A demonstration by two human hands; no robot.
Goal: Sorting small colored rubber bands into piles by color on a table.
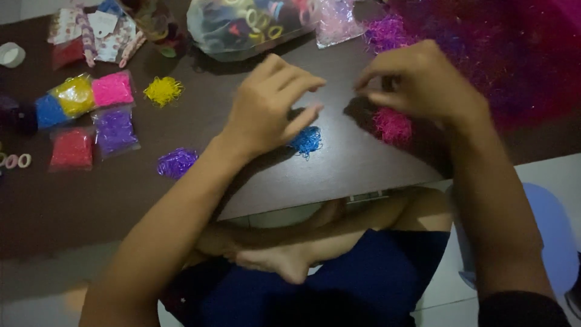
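Note:
My left hand (269, 103) hovers over the dark brown table (91, 200), fingers loosely curled and apart, just above a small heap of blue rubber bands (307, 140). My right hand (417, 82) is pinched at the fingertips, right above a heap of pink rubber bands (392, 125); whether a band sits between the fingers cannot be made out. A yellow heap (163, 90) and a purple heap (176, 162) lie farther left.
Small bags of blue, yellow, pink, purple and red bands (85, 118) lie at the left. A clear bag of hair ties (242, 24) stands at the back. A big magenta pile of bands (502, 54) fills the right. My legs show below the table edge.

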